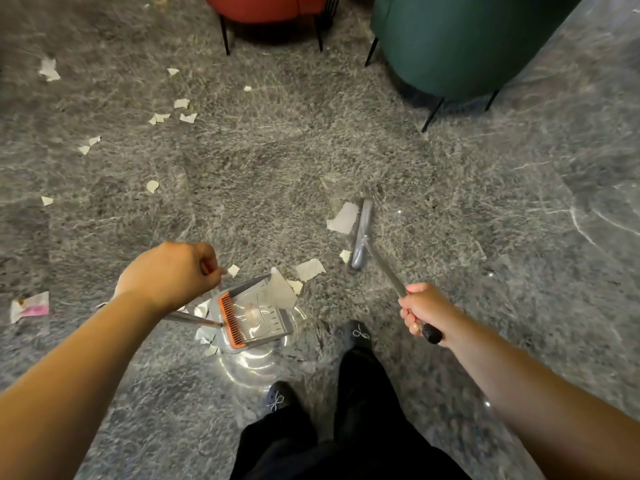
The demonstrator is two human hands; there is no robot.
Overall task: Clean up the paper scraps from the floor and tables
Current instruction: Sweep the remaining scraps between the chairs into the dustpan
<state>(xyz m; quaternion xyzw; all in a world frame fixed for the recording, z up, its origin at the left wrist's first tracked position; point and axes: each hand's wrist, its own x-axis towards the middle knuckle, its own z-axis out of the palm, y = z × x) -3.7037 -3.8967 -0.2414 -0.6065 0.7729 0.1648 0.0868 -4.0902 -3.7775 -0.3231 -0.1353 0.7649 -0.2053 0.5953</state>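
Sweeping step. The right hand grips the silver metal broom handle; its grey broom head rests beside a large white paper scrap. The left hand is closed on the handle of the grey plastic dustpan with an orange comb. Best practice: short, low strokes toward the dustpan's lip, pressed flat to the grey marbled floor.

Bare forearms, black trousers, bow-trimmed dark shoes.

two chairs, one broom, one dustpan
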